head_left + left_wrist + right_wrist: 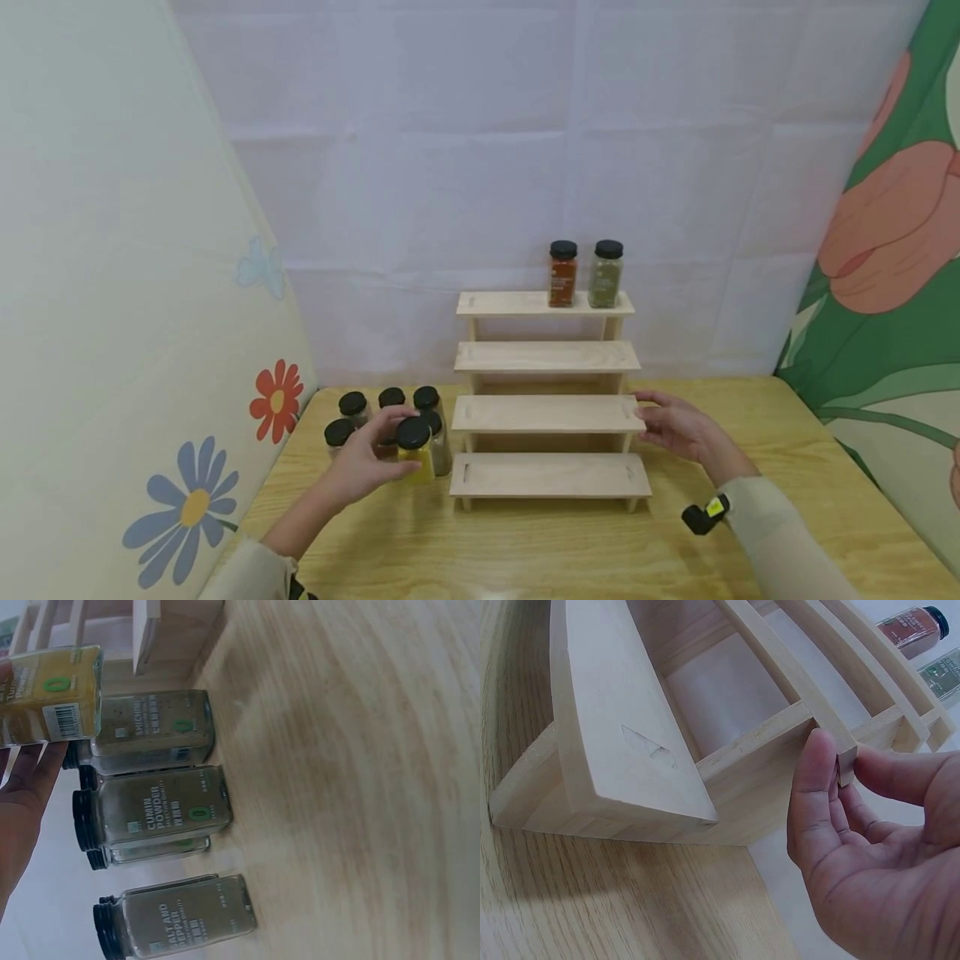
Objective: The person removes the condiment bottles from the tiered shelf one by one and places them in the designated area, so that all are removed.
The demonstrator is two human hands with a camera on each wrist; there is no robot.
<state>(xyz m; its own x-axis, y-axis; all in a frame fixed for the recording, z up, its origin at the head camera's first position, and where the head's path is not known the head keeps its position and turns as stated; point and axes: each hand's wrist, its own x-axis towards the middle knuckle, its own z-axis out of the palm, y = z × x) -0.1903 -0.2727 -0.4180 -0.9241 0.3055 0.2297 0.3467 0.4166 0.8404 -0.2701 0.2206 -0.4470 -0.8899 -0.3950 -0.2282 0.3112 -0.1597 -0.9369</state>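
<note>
My left hand (pixel 366 465) grips a spice jar of yellow powder (pixel 420 465) with a black lid, lifted beside several other spice jars (pixel 441 454). In the left wrist view the held yellow jar (pixel 56 694) is off the table, while jars labelled cumin powder (pixel 165 810) and salt and pepper (pixel 191 919) stand behind it. A four-step pale wooden rack (pixel 547 414) is at the centre. My right hand (pixel 677 427) pinches the right end of its second step from the bottom, thumb and fingers on either side of the board (pixel 829 720).
On the rack's top step, towards the right, stand a jar of red-orange spice (pixel 562 279) and a jar of green spice (pixel 605 279). A white cloth (pixel 480 167) hangs behind the wooden table (pixel 525 550). Printed panels flank it at left and right.
</note>
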